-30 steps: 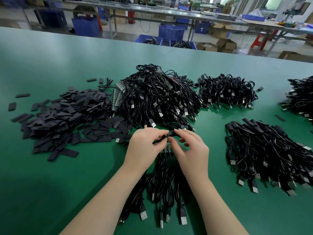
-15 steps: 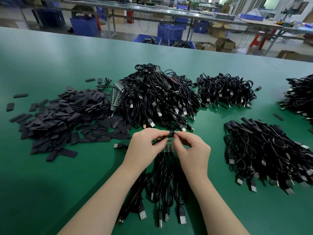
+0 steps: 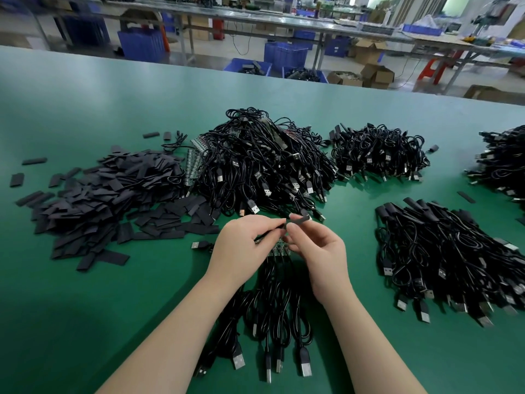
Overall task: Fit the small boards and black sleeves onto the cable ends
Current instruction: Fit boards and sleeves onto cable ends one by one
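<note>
Black sleeve (image 3: 299, 219) held above green table (image 3: 85, 322), pinched by right hand (image 3: 321, 257) fingertips. Left hand (image 3: 244, 245) pinches cable end just left of sleeve mouth; small board at that end mostly hidden, cannot confirm. Step judged: sliding sleeve over cable end. Advice: keep sleeve mouth open, align straight with cable, push evenly, avoid snagging board corners. Batch cables (image 3: 272, 317) lie between forearms, USB plugs toward person. Loose sleeve pile (image 3: 99, 200) left; sleeved cable pile (image 3: 443, 251) right.
</note>
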Action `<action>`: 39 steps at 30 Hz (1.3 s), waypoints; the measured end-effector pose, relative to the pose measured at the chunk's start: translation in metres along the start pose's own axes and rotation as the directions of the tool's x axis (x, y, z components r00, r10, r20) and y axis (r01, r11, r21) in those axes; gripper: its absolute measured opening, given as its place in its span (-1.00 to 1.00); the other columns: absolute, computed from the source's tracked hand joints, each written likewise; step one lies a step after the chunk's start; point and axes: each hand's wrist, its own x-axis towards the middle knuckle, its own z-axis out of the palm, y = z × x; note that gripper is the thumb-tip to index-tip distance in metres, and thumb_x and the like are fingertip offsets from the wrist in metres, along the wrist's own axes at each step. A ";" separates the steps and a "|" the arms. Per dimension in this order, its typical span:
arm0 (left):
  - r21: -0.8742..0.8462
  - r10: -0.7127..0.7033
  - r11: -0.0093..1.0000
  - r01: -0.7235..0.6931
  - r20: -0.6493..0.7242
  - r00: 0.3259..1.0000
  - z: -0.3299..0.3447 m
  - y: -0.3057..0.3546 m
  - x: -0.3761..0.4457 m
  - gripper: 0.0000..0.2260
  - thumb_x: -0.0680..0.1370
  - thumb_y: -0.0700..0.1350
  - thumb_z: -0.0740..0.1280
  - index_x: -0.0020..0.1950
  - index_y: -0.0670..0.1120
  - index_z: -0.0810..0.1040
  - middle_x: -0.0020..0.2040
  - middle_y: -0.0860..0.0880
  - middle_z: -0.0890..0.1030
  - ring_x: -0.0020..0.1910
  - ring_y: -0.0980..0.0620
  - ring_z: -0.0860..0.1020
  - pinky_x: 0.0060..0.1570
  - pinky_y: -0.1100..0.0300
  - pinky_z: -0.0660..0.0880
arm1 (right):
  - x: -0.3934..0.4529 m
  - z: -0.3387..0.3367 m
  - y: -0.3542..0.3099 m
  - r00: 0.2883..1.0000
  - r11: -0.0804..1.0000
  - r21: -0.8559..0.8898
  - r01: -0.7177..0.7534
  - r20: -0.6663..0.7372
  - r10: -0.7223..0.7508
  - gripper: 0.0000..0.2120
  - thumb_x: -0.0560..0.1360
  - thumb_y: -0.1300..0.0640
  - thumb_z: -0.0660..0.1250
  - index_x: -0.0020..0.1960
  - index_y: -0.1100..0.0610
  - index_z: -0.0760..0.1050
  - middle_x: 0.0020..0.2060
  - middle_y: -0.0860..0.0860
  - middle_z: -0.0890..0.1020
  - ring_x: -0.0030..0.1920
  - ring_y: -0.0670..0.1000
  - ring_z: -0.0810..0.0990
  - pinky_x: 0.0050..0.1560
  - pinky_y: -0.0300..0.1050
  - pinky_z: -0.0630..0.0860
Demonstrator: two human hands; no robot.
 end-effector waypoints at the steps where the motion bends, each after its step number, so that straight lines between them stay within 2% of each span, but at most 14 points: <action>1: 0.013 0.009 1.000 -0.009 -0.007 1.000 0.000 0.000 0.000 -0.81 0.52 -0.11 0.42 0.11 0.01 0.69 -0.02 0.16 0.69 0.02 0.26 0.59 0.06 0.20 0.52 | 0.000 0.000 0.000 1.000 1.000 -0.023 0.007 -0.012 -0.007 -0.86 0.49 0.22 0.47 -0.03 0.01 0.72 -0.19 0.03 0.73 -0.18 -0.06 0.68 -0.16 -0.30 0.56; 6: 0.085 0.026 0.996 -0.018 -0.085 0.996 0.000 0.002 -0.003 -0.84 0.45 -0.09 0.49 0.03 0.00 0.71 -0.08 0.16 0.69 -0.06 0.23 0.61 0.05 0.01 0.55 | -0.004 0.005 0.000 0.997 1.000 0.027 -0.009 -0.080 0.011 -0.91 0.48 0.18 0.49 -0.08 0.01 0.73 -0.23 0.02 0.72 -0.19 -0.03 0.66 -0.15 -0.27 0.56; 13: 0.105 0.082 0.992 -0.068 -0.138 0.987 0.001 0.002 -0.004 -0.90 0.45 -0.13 0.47 -0.06 -0.05 0.72 -0.14 0.12 0.69 -0.09 0.18 0.63 0.01 -0.02 0.56 | -0.006 0.009 -0.002 0.999 1.000 -0.013 -0.007 -0.049 0.007 -0.88 0.49 0.17 0.47 -0.11 -0.03 0.74 -0.22 0.01 0.73 -0.20 -0.10 0.69 -0.17 -0.32 0.55; 22: 0.039 -0.001 0.999 0.007 -0.145 0.989 0.004 0.005 -0.005 -0.92 0.46 -0.08 0.44 -0.09 -0.01 0.71 -0.17 0.16 0.67 -0.13 0.19 0.60 -0.02 -0.04 0.56 | -0.009 0.014 -0.001 0.991 0.996 -0.046 0.079 -0.103 -0.083 -0.81 0.50 0.22 0.46 -0.16 -0.06 0.73 -0.24 -0.02 0.73 -0.23 -0.14 0.68 -0.18 -0.34 0.55; 32: 0.068 0.019 0.998 -0.008 -0.154 0.988 0.003 0.007 -0.006 -0.93 0.47 -0.19 0.47 -0.08 -0.07 0.73 -0.14 0.10 0.70 -0.08 0.10 0.64 -0.01 -0.03 0.55 | -0.011 0.017 -0.002 0.994 0.996 -0.059 0.065 -0.082 -0.070 -0.84 0.51 0.27 0.44 -0.16 0.05 0.70 -0.32 -0.05 0.70 -0.30 -0.18 0.64 -0.23 -0.36 0.53; 39: 0.084 0.030 0.996 -0.019 -0.127 0.991 0.002 0.011 -0.006 -0.91 0.48 -0.14 0.43 -0.08 -0.07 0.73 -0.17 0.08 0.70 -0.09 0.05 0.63 0.01 -0.04 0.54 | -0.008 0.015 -0.001 0.996 0.992 -0.109 0.071 -0.047 -0.076 -0.83 0.52 0.25 0.43 -0.20 0.05 0.69 -0.32 -0.04 0.70 -0.29 -0.17 0.63 -0.22 -0.35 0.53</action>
